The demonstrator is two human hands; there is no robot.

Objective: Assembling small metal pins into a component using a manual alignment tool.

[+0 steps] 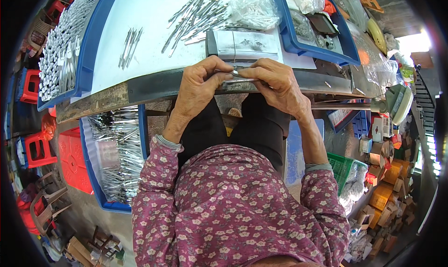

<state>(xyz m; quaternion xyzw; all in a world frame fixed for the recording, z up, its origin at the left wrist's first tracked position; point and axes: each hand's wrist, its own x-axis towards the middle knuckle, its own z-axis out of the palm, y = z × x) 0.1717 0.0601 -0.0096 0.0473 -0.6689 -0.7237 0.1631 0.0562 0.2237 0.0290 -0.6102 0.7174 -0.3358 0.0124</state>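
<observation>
Pinching a thin metal piece (pixel 239 80) at frame centre, over the table edge (pixel 140 87): left hand (pixel 200 87) and right hand (pixel 277 85) both closed on it, fingertips meeting. Judged light, stiff, slippery; best held near both ends.

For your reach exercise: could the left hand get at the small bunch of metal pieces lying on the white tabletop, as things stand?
Probably not at once: the left hand is pinching a metal piece together with the right hand; nothing blocks the way to the bunch.
</observation>
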